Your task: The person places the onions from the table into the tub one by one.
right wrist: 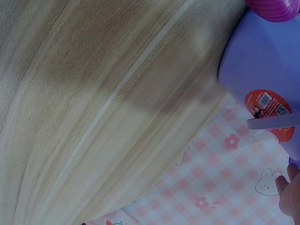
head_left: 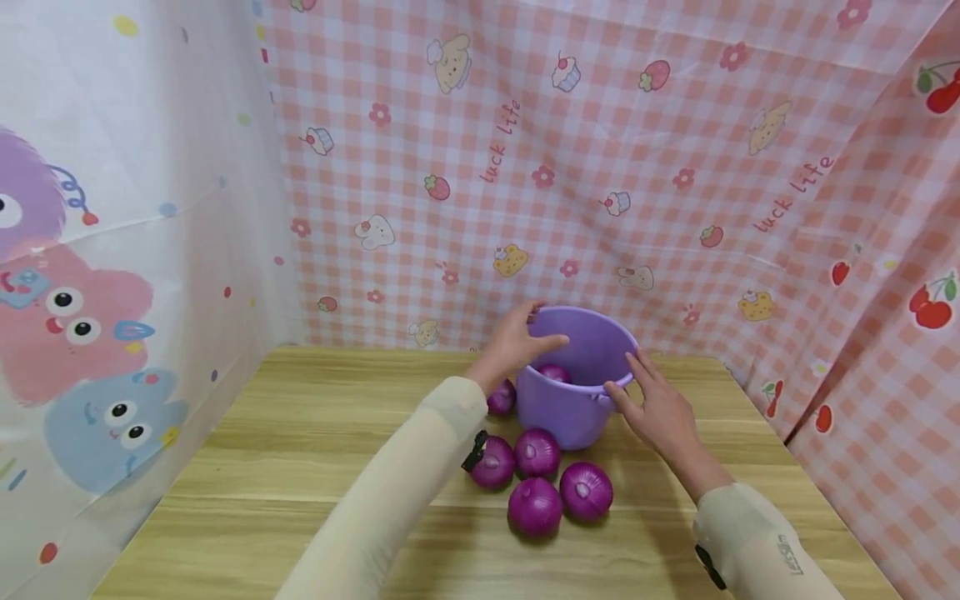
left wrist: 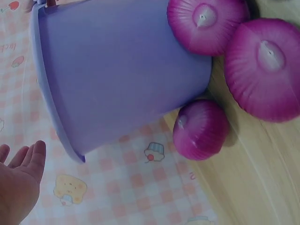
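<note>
A purple plastic bucket (head_left: 562,417) stands upright near the table's back edge, with a purple onion (head_left: 554,373) inside it. My left hand (head_left: 517,343) is at the bucket's left rim, thumb spread over the opening; in the left wrist view its fingers (left wrist: 33,157) look relaxed and apart from the rim. On the right side, my right hand (head_left: 660,408) touches the rim with extended fingers and thumb. Several more purple onions lie outside, among them one by the bucket's left side (left wrist: 200,129) and a front pair, the left onion (head_left: 535,507) and the right onion (head_left: 586,492).
The wooden table (head_left: 300,467) reaches a pink checked cloth (head_left: 480,208) hanging behind it. A white cartoon-print cloth (head_left: 187,275) hangs on the left. The bucket's pale handle (right wrist: 272,122) hangs across a red sticker (right wrist: 267,105) on its side.
</note>
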`<move>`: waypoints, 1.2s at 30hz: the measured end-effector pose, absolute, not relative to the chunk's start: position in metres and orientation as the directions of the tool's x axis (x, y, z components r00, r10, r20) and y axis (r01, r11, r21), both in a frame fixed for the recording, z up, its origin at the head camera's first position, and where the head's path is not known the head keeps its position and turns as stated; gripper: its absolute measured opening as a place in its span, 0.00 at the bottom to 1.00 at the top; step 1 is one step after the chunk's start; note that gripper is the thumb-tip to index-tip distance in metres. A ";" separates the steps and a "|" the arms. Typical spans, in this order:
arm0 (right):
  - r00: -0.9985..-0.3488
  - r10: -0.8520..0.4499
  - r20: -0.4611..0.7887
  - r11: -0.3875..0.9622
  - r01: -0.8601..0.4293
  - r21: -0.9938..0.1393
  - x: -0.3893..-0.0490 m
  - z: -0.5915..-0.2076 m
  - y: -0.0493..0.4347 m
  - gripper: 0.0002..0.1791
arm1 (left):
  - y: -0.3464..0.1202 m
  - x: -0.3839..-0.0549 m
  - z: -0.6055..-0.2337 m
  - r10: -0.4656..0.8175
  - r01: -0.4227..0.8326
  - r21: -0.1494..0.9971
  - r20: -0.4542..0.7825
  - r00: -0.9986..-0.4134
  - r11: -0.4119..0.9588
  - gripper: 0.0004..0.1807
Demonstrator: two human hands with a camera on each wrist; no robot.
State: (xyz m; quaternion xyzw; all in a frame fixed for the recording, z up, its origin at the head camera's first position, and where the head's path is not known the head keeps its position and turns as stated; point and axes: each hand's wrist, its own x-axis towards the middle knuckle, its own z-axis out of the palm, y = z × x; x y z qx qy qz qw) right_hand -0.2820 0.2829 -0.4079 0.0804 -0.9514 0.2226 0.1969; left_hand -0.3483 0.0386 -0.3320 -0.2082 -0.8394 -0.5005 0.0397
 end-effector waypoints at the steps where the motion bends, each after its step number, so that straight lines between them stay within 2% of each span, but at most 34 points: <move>1: -0.909 -0.064 0.413 0.888 -0.241 -0.392 -0.282 -0.408 0.283 0.41 | 0.037 -0.349 -0.332 0.305 0.390 0.827 0.280 -0.910 0.405 0.41; 8: -0.906 -0.053 0.420 0.888 -0.235 -0.394 -0.280 -0.408 0.284 0.40 | 0.020 -0.353 -0.334 0.279 0.369 0.872 0.285 -0.917 0.323 0.42; 16: -0.911 -0.063 0.407 0.888 -0.237 -0.394 -0.283 -0.408 0.284 0.42 | -0.008 -0.349 -0.341 0.244 0.363 0.886 0.298 -0.923 0.290 0.41; 24: -0.912 -0.063 0.404 0.890 -0.235 -0.390 -0.284 -0.409 0.284 0.42 | -0.035 -0.343 -0.360 0.235 0.369 0.863 0.301 -0.924 0.345 0.39; 36: -0.914 -0.062 0.401 0.893 -0.230 -0.386 -0.284 -0.410 0.285 0.42 | -0.059 -0.331 -0.403 0.327 0.359 0.834 0.230 -0.916 0.419 0.39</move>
